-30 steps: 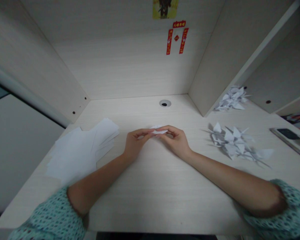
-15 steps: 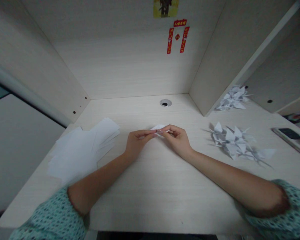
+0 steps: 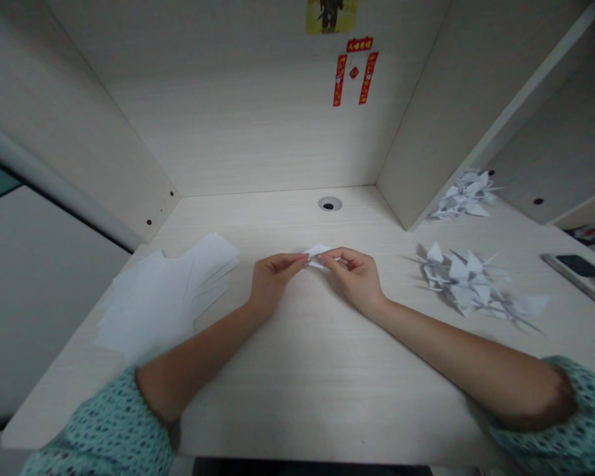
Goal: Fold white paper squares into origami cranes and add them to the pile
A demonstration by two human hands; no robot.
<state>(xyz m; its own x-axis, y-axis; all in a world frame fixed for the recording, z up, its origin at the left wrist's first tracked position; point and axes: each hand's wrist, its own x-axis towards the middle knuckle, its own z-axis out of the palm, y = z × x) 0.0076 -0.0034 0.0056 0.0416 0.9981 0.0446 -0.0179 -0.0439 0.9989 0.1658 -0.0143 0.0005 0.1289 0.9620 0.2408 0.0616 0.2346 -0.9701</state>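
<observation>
Between my two hands is a small piece of folded white paper (image 3: 317, 251), held just above the desk in the middle of the view. My left hand (image 3: 276, 274) pinches its left side between thumb and index finger. On the opposite side, my right hand (image 3: 354, 272) pinches it the same way, fingers curled. The fingertips sit close together and cover part of the folds. A stack of white paper sheets (image 3: 158, 297) lies fanned out left of my left hand. Right of my right hand rests a pile of folded white paper cranes (image 3: 469, 277).
More paper cranes (image 3: 466, 194) lie behind the upright divider panel (image 3: 441, 112). A phone (image 3: 580, 274) is at the right edge. Toward the back of the light wood desk (image 3: 297, 390) is a round cable hole (image 3: 330, 204). Red stickers (image 3: 359, 45) are on the back panel.
My fingertips have moved slightly apart, and more of the folded paper shows between them. Both hands keep their pinch. The camera view has shifted very slightly.
</observation>
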